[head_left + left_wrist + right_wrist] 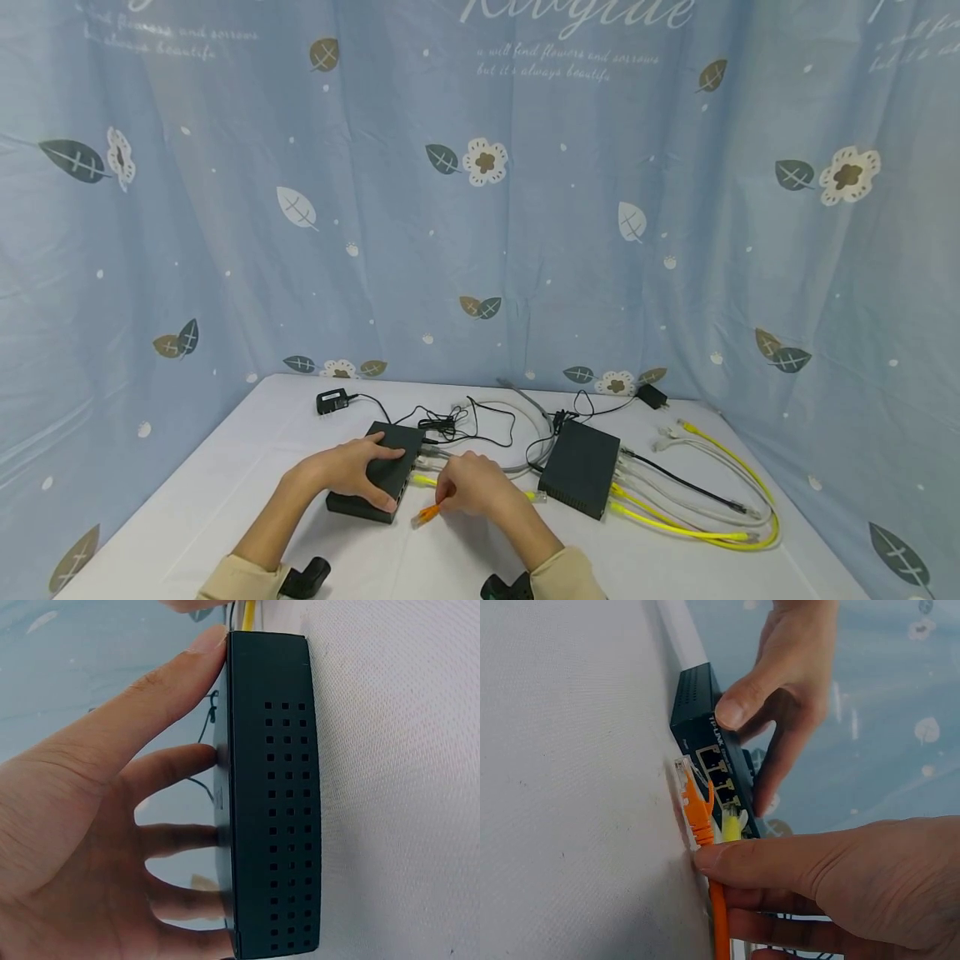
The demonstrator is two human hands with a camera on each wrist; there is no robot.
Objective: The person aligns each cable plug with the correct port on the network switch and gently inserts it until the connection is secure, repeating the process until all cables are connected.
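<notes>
On the left of the table lies a black TP-LINK network switch (392,467), its row of ports facing right. My left hand (347,468) rests on its top with the fingers spread; in the left wrist view the thumb and fingertips touch the top face above the vented side. Just in front of the ports, my right hand (474,483) pinches an orange Ethernet cable (697,814) behind its clear plug. That plug is outside the switch, near the uncovered ports. A yellow cable plug (732,825) sits in a port beside it.
A second black box (581,468) stands to the right, with yellow, grey and black cables (720,537) at its right side. Power adapters (332,402) and thin black cords (442,425) lie at the back. A patterned blue curtain (480,225) hangs behind.
</notes>
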